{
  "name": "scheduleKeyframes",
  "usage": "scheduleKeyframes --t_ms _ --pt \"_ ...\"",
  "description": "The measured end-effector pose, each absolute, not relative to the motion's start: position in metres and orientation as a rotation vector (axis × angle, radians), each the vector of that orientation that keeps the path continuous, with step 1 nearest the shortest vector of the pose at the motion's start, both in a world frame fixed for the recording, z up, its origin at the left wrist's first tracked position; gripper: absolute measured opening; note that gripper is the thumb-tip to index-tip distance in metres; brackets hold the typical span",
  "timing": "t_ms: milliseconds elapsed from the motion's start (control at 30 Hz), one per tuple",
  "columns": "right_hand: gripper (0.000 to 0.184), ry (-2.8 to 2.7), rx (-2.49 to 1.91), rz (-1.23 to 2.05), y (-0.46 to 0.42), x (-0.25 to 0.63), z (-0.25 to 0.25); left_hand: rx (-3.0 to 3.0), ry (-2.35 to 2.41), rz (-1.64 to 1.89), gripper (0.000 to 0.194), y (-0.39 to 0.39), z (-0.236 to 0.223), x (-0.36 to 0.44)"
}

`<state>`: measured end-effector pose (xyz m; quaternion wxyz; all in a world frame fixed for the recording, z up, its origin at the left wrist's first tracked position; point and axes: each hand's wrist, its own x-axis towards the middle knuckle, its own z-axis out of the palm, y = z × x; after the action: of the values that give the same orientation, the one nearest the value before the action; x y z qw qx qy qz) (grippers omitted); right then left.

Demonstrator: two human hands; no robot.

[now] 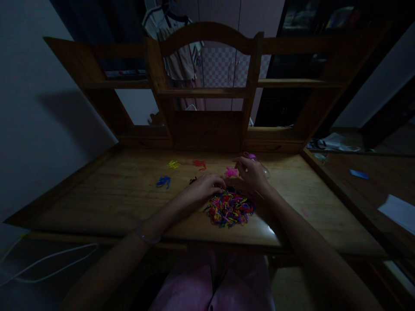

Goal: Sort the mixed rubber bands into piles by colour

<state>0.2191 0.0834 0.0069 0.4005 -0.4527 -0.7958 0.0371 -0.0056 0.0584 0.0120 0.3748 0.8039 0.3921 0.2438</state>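
A mixed pile of small looped pieces [231,209], in several colours, lies near the front of the wooden desk; I cannot tell whether they are clips or bands. My left hand [209,185] rests at the pile's upper left edge, fingers curled inward with the tips close together. Over the small pink heap [231,172] and just right of it, my right hand [252,171] has thumb and fingers bent into a pinch. What either hand holds, if anything, is too small to see. A black heap [193,180] is partly hidden behind my left hand.
Blue [163,182], yellow [173,164] and red [199,164] heaps lie on the desk to the left. A purple-topped clear object [266,171] sits behind my right hand. The wooden shelf unit [207,93] rises along the back, and a white wall stands at left.
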Motion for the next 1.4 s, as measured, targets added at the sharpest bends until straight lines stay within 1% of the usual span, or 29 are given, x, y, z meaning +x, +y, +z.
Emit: scheduleKeyframes --t_ms 200,500,667,867,933,1033,1067,1100,1233,1400 --pt "0.025 -2.011 -1.141 0.109 0.083 0.219 0.006 1.998 1.126 0.704 0.022 0.065 0.012 -0.005" --pt "0.025 -1.992 -1.169 0.11 0.083 0.219 0.007 2.078 1.322 0.594 0.013 0.076 -0.006 0.004" --pt "0.025 -1.99 -1.178 0.137 0.082 0.217 0.007 2.183 1.405 0.596 0.008 0.068 -0.001 0.009" --pt "0.026 -1.996 -1.184 0.201 0.078 0.219 0.02 2.261 1.43 0.584 0.009 0.058 0.004 0.008" --pt "0.024 -2.092 -1.157 0.381 0.074 0.229 0.033 2.272 1.434 0.565 0.005 0.055 0.005 0.008" --pt "0.021 -2.416 -1.03 0.942 0.067 0.251 0.055 2.291 1.429 0.563 0.006 0.051 0.004 0.009" --pt "0.021 -2.514 -0.984 1.058 0.064 0.257 0.06 2.296 1.424 0.57 0.007 0.05 0.003 0.01" --pt "0.022 -2.59 -0.954 1.104 0.062 0.262 0.063 2.299 1.418 0.58 0.007 0.049 0.003 0.011" --pt "0.019 -2.725 -0.931 1.076 0.059 0.26 0.056 2.257 1.423 0.634 0.008 0.046 0.006 0.014" --pt "0.012 -2.778 -1.062 1.051 0.061 0.248 0.043 2.143 1.369 0.701 0.01 0.018 0.024 -0.002"
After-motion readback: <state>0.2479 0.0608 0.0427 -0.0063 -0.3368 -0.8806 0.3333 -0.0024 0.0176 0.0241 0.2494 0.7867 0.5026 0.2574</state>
